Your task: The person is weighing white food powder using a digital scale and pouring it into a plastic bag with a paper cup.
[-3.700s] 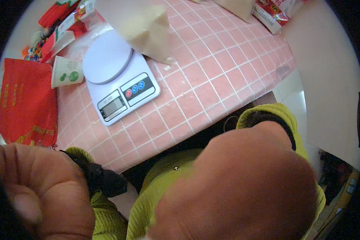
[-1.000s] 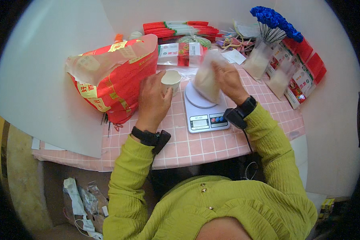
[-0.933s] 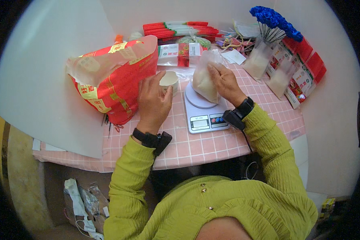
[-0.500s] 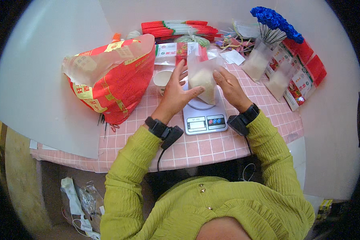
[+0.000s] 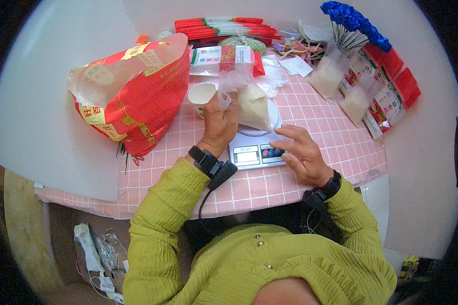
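My left hand (image 5: 220, 122) is closed on the gathered top of a clear plastic bag of white grain (image 5: 254, 108) that looks like rice. The bag tilts over the round plate of a white kitchen scale (image 5: 247, 158); whether it rests on the plate I cannot tell. At the scale's front right, my right hand (image 5: 308, 158) has its fingers apart and holds nothing. Its fingertips are near the buttons. A white paper cup (image 5: 202, 93) stands just left of my left hand. Both wrists wear black straps with a cable.
On the left stands a large open red sack (image 5: 147, 96). Behind lie a printed packet (image 5: 221, 61) and stacked red-and-white packaging (image 5: 224, 28). To the right are two filled clear bags, one (image 5: 328, 77) with blue artificial flowers (image 5: 351, 23) above it, and several printed pouches (image 5: 379, 109).
My left hand now grips the bag's top, and the bag has tilted. My right hand has left the bag and moved down and right beside the scale's buttons.
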`<state>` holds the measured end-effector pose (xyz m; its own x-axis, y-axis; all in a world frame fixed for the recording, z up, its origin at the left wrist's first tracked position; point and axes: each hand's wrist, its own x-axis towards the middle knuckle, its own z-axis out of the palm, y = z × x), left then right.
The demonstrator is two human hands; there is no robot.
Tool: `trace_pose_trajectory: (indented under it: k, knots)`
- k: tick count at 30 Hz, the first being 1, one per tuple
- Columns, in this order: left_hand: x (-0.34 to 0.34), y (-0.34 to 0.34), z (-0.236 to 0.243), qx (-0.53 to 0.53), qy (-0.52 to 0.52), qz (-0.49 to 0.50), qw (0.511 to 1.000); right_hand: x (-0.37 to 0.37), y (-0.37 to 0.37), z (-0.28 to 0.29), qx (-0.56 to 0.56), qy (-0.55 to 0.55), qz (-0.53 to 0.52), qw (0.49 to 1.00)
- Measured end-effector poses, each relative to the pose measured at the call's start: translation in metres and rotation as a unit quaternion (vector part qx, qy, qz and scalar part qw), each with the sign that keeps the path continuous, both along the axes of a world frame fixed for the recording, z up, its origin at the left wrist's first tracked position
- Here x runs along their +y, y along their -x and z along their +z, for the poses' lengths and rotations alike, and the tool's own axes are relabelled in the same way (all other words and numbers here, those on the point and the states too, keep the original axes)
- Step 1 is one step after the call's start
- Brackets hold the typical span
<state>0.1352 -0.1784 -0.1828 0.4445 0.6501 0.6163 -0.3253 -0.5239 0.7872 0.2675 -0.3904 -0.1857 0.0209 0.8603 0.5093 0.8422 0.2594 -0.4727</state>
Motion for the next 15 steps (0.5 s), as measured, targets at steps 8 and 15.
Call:
trace_pose_trajectory:
  k: [8,15]
  knots:
    - [0.010,0.018,0.002,-0.038,0.044,0.112,0.992,0.001,0.004,0.002,-0.087,0.027,0.020,0.996]
    - [0.017,0.035,0.012,-0.065,0.093,0.095,0.989,0.003,0.013,0.003,-0.152,0.044,0.000,0.987]
